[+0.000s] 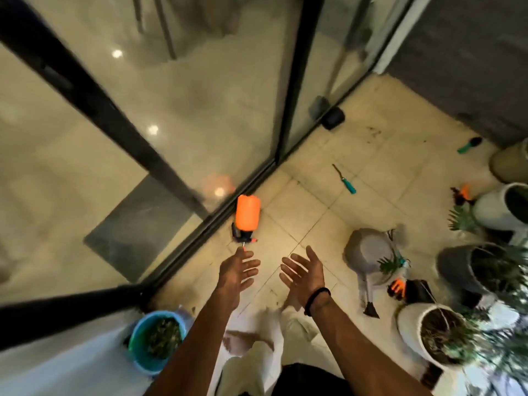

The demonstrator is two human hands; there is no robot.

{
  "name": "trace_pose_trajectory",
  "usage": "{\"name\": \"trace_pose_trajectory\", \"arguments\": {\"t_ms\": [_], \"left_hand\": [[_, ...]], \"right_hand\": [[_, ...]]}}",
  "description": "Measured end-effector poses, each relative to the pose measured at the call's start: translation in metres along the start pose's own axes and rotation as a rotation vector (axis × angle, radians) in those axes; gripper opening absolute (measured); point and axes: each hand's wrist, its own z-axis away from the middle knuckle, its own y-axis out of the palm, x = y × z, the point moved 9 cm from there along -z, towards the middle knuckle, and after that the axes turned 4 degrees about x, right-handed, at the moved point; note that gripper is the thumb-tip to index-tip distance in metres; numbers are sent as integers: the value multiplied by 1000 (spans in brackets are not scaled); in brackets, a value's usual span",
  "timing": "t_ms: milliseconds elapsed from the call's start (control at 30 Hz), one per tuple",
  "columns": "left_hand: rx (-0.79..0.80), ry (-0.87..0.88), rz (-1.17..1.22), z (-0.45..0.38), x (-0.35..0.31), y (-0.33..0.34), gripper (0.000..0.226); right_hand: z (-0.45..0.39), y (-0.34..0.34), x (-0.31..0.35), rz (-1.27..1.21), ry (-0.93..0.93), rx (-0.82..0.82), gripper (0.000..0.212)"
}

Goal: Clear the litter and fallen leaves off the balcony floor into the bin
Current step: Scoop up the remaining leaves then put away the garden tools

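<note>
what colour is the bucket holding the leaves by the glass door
Blue plastic bucket with a greenish inside, seen in the head view.

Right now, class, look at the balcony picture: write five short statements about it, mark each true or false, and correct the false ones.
1. Both hands, left and right, are empty with fingers spread. True.
2. The orange sprayer bottle stands upright. False: it lies on its side by the glass door track.
3. The blue bin holds leaves. True.
4. The grey watering can is held by the right hand. False: it sits on the floor, untouched.
5. A teal-handled tool lies on the tiles. True.
</note>
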Motion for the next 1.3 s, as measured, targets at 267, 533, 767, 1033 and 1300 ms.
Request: {"name": "trace_pose_trajectory", "arguments": {"t_ms": [267,533,767,1033,1300], "left_hand": [[50,-73,-328,-39,-11,134,36],[91,-172,-503,-74,-5,155,30],[163,-91,-925,-136,-40,103,44],[311,-42,-1574,-265,-102,41,37],[131,136,-1832,-483,-136,16,46]], "right_hand": [[-19,-81,91,-182,-7,-53,48],[-45,-80,88,-298,43,-115,49],[-69,-11,57,-526,47,-161,52],[-181,94,-44,-786,133,-266,51],[-381,147,-147,-851,280,-294,30]]}}
